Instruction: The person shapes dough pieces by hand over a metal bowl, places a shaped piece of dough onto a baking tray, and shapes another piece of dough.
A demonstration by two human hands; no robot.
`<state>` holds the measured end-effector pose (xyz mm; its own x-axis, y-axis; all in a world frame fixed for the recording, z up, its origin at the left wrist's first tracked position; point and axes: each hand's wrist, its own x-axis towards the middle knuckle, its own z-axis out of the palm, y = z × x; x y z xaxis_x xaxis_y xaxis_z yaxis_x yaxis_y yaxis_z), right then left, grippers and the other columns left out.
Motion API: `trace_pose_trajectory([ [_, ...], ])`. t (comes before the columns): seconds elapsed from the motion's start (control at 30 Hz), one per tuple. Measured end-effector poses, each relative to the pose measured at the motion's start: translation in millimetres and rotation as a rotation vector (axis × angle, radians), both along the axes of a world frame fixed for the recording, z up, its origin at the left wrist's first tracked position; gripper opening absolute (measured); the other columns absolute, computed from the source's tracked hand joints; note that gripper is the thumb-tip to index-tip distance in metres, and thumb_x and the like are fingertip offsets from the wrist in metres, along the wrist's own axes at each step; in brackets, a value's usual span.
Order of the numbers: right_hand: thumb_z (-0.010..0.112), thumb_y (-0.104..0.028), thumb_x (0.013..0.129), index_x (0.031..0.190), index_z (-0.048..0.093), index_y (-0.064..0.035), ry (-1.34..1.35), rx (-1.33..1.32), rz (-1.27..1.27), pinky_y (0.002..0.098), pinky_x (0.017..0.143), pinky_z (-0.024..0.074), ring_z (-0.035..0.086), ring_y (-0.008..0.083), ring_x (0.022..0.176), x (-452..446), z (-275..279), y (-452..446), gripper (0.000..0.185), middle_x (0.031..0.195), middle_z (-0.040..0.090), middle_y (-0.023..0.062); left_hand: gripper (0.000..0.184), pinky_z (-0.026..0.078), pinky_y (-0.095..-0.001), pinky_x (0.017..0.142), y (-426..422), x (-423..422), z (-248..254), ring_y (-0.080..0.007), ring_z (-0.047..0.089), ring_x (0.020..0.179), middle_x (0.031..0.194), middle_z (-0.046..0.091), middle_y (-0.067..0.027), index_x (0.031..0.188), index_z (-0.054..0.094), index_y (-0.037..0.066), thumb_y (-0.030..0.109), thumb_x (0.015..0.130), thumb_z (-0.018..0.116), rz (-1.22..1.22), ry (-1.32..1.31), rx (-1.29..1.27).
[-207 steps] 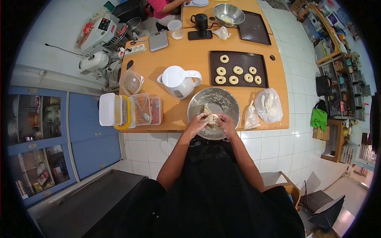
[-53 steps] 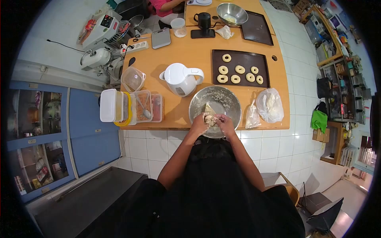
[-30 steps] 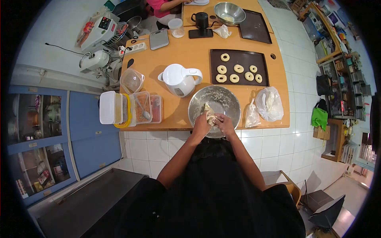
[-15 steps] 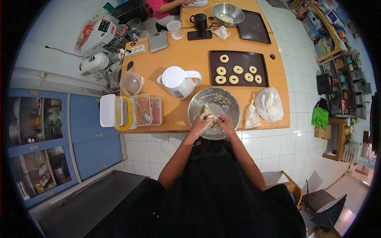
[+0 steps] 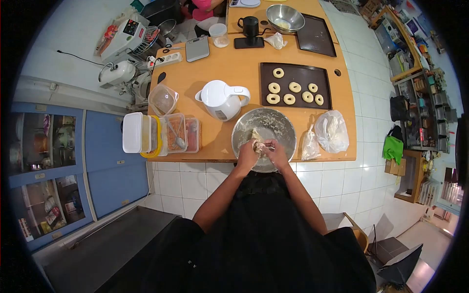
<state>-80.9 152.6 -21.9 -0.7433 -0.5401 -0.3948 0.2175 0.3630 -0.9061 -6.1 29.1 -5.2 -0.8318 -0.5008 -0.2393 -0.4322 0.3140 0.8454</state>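
A steel mixing bowl (image 5: 288, 128) with dough smears on its inner wall sits at the table's front edge. My left hand (image 5: 248, 155) is over its near part, fingers curled round a lump of sticky dough (image 5: 256, 135). Beside it, my right hand (image 5: 276, 154) has its fingers bent and pressed together against the dough at my left fingertips. Flour or dough clings to the fingers. Part of the dough is hidden behind the hands.
Behind the bowl lies a dark baking tray (image 5: 305, 75) with several dough rings. A white kettle (image 5: 217, 100) and plastic containers (image 5: 139, 132) stand left; plastic bags (image 5: 332, 131) lie right. Farther back are a scale (image 5: 197, 49), black kettle (image 5: 250, 27) and another person's pink sleeve (image 5: 202, 9).
My hands have turned so that their backs face up more, and the fingers have closed in on the dough. The other person's hand has drawn back from the white device at the top.
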Motion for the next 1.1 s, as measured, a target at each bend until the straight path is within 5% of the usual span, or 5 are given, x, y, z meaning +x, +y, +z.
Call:
trace_pose_trajectory([
  [0.37,0.066,-0.011,0.086,0.103,0.063,0.0037,-0.104,-0.118,-0.045,0.0245,0.075,0.0493,0.061,0.0108,0.082,1,-14,1,0.022,0.091,0.067,0.0069,0.039,0.047,-0.046,0.079,-3,0,13,-0.0451,0.058,0.093,0.096,0.062,-0.0285,0.108,0.058,-0.005,-0.004,0.069,0.059,-0.14,-0.034,-0.155],
  [0.57,0.065,-0.011,0.086,0.1,0.065,0.0037,-0.058,-0.069,-0.031,0.0248,0.071,0.0496,0.062,0.0111,0.079,-3,-8,6,0.02,0.086,0.068,0.0065,0.034,0.049,-0.0329,0.073,-6,0,-16,-0.0196,0.062,0.078,0.09,0.066,-0.0149,0.105,0.062,-0.002,0.001,0.071,0.059,-0.045,-0.028,0.503],
  [0.67,0.065,-0.011,0.086,0.099,0.065,0.0034,-0.047,-0.053,-0.015,0.0248,0.069,0.0497,0.063,0.0114,0.076,-1,-14,7,0.019,0.084,0.068,0.0068,0.032,0.047,-0.0299,0.071,-10,0,-6,-0.0113,0.056,0.076,0.087,0.066,-0.0095,0.103,0.063,-0.001,0.005,0.072,0.061,-0.175,-0.065,0.312],
  [0.97,0.068,-0.013,0.084,0.098,0.064,0.0021,0.123,-0.006,0.039,0.0288,0.073,0.05,0.061,0.0112,0.08,1,-25,6,0.021,0.089,0.067,0.0069,0.03,0.05,-0.0394,0.073,-1,5,-33,-0.0381,0.063,0.087,0.091,0.065,-0.0224,0.1,0.064,0.002,0.008,0.071,0.066,-0.013,-0.058,0.054],
  [1.1,0.067,-0.012,0.085,0.103,0.063,0.0024,0.017,-0.053,-0.02,0.0273,0.074,0.05,0.061,0.0118,0.082,4,-15,3,0.023,0.092,0.067,0.0081,0.029,0.05,-0.0379,0.074,-1,5,-14,-0.0345,0.065,0.085,0.089,0.066,-0.0207,0.101,0.063,0.0,0.003,0.072,0.062,-0.079,-0.026,-0.057],
])
